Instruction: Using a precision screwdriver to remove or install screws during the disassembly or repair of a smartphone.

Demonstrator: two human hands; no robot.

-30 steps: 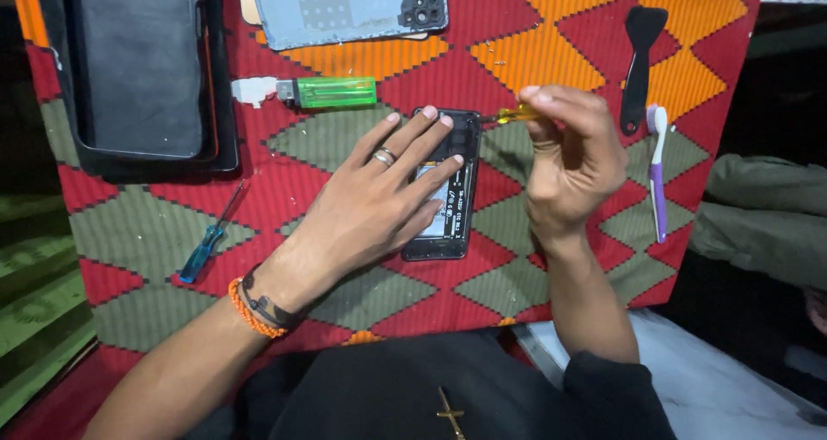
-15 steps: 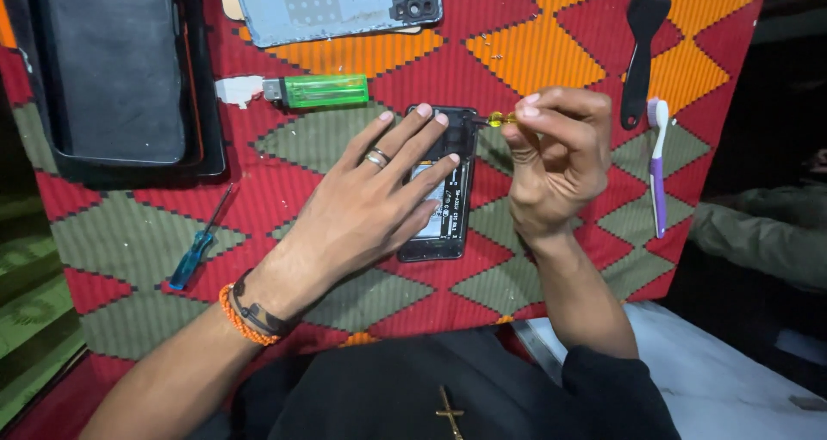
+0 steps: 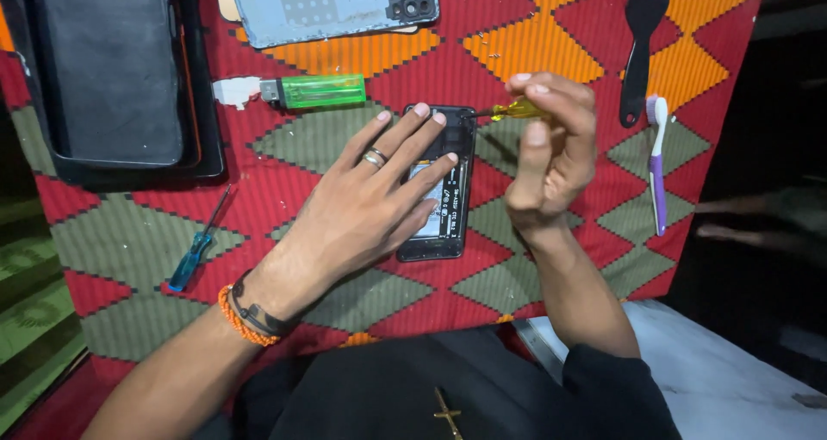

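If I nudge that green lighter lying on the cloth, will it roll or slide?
The green lighter lies flat on its side on the woven cloth, so it probably slides little; the weave should grip it. Its body looks flattened rather than round, so rolling seems unlikely. Being small translucent plastic, it is probably light.

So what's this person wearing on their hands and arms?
Left hand: a silver ring on one finger. On that wrist, an orange beaded bracelet beside a thin black band. Right hand: no ring or band visible. Both forearms are bare; a black sleeve shows near the right elbow.
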